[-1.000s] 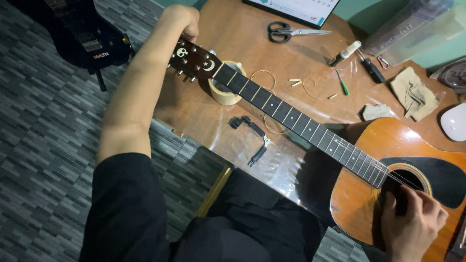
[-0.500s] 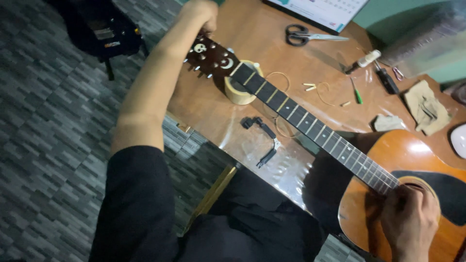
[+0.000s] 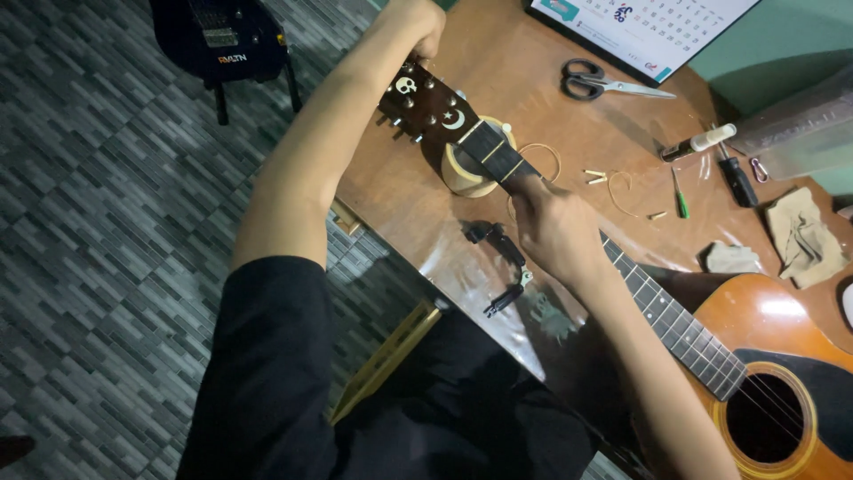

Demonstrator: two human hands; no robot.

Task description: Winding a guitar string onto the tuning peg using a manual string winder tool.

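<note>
An acoustic guitar lies across the brown table, its neck resting on a roll of tape. The dark headstock carries a skull and a moon inlay. My left hand grips the far end of the headstock. Lower down, my right hand is closed around the neck near the first frets, just past the nut. The fingertips of both hands are hidden.
A black string winder lies by the table's near edge. Scissors, a calendar, a screwdriver, bridge pins, a coiled string and crumpled cloths sit farther back. A dark electric guitar stands on the tiled floor.
My right hand has left the sound hole and moved up the neck to grip it near the nut. The left hand stays at the headstock. The view has shifted.
</note>
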